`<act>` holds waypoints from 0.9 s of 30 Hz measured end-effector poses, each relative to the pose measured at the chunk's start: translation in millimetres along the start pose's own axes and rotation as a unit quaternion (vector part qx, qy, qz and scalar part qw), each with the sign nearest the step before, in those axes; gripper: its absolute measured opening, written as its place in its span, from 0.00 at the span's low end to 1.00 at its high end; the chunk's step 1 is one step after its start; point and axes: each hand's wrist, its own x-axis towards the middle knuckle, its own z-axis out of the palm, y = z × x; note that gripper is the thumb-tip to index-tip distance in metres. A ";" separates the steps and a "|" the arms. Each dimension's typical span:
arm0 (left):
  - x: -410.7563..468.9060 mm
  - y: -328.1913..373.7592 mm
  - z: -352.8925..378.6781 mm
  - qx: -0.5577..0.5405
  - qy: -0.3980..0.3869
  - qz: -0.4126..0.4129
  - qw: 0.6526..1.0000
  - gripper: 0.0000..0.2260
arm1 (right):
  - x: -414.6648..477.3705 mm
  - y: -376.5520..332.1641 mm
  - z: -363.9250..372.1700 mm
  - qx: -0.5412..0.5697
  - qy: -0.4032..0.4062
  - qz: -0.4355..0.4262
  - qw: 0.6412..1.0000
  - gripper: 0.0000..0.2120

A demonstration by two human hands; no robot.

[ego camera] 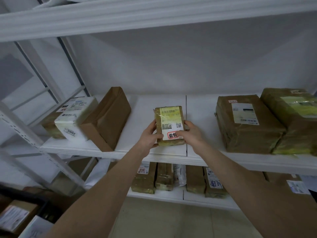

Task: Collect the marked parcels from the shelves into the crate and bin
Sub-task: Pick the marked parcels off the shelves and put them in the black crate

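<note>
A small taped cardboard parcel (169, 115) with a white label and a red-bordered mark lies on the middle of the white shelf (202, 152). My left hand (151, 134) grips its left edge, thumb on the label's lower corner. My right hand (188, 133) holds its right edge, with the thumb lying across the red mark. Both arms reach up from below.
On the same shelf, a brown box (106, 119) and a white-labelled parcel (75, 117) stand at the left, two large taped boxes (247, 124) at the right. Several parcels (164, 177) fill the shelf below. A dark crate (20, 213) holding parcels sits at the lower left.
</note>
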 end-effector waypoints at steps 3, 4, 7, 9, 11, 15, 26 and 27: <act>-18.0 -10.2 -13.2 -0.003 0.035 -0.002 0.999 0.34 | -6.0 2.1 18.2 -0.034 -0.026 -0.014 0.999 0.31; -23.5 -11.9 -16.9 -0.005 0.044 -0.004 0.999 0.34 | -7.8 2.7 23.6 -0.038 -0.030 -0.018 0.999 0.32; -47.5 -23.8 -36.8 -0.015 0.084 -0.006 0.996 0.32 | -19.0 4.1 50.0 -0.056 -0.064 -0.035 0.996 0.30; -68.7 -36.1 -56.0 -0.038 0.116 -0.011 0.993 0.32 | -27.9 9.9 74.5 -0.073 -0.092 -0.048 0.992 0.30; -93.2 -52.9 -77.0 -0.065 0.160 -0.021 0.985 0.32 | -41.2 15.9 103.3 -0.101 -0.119 -0.062 0.986 0.30; -142.8 -79.4 -117.3 -0.063 0.224 -0.042 0.972 0.31 | -69.6 30.9 164.6 -0.149 -0.176 -0.084 0.969 0.31; -246.5 -164.9 -261.0 -0.136 0.339 -0.093 0.926 0.31 | -139.6 59.3 354.4 -0.199 -0.305 -0.063 0.929 0.27; -255.7 -171.6 -279.2 -0.141 0.345 -0.102 0.923 0.31 | -147.2 61.1 377.0 -0.203 -0.315 -0.062 0.925 0.26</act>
